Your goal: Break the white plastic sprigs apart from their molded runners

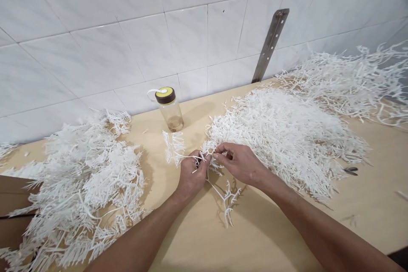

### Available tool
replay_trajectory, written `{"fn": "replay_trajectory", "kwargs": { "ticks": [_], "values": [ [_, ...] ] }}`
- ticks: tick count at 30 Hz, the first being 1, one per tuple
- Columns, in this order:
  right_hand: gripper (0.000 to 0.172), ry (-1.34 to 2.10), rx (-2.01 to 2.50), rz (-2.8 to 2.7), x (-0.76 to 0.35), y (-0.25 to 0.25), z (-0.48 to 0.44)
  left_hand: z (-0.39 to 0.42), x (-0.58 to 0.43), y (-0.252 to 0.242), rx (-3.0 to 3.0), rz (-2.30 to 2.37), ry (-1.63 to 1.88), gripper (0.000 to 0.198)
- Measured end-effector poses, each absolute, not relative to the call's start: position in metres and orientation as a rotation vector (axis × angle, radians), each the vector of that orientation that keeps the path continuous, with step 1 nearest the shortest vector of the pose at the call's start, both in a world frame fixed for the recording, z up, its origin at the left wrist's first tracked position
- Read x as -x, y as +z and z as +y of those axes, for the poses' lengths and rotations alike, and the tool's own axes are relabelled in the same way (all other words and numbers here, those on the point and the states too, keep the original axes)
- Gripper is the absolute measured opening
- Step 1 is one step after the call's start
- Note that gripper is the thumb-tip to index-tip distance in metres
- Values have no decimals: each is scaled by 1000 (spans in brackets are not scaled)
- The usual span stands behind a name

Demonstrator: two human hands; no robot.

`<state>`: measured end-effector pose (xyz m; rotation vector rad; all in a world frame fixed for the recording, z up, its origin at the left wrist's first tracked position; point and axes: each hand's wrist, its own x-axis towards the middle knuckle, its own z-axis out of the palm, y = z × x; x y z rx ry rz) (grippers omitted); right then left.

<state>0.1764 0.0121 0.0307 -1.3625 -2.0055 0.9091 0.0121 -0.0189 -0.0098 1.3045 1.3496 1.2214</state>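
the left hand (193, 174) holds the white branch (227, 197) over the table (255, 238); the right hand (244, 163) pinches it too; pulling too hard could snap its thin bits

Likely a small workshop
White branches (277, 131) lie heaped on the table (191, 238) at nine and two o'clock.

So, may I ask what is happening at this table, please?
A person holds a white branching piece in the left hand and pinches at it with the right hand, over the table. A left pile and a right pile of similar pieces lie either side; a bottle stands beyond the hands.
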Motion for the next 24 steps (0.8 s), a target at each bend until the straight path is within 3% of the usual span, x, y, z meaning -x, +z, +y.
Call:
{"fn": "replay_trajectory", "kwargs": {
  "ticks": [18,24],
  "values": [
    [19,1187,1307,-1909,-177,18,16,-19,-15,-6,-1367,1415,1201,38],
    [15,977,1358,-1914,-173,12,11,-18,-15,-10,-1416,1440,1180,37]
  ]
}}
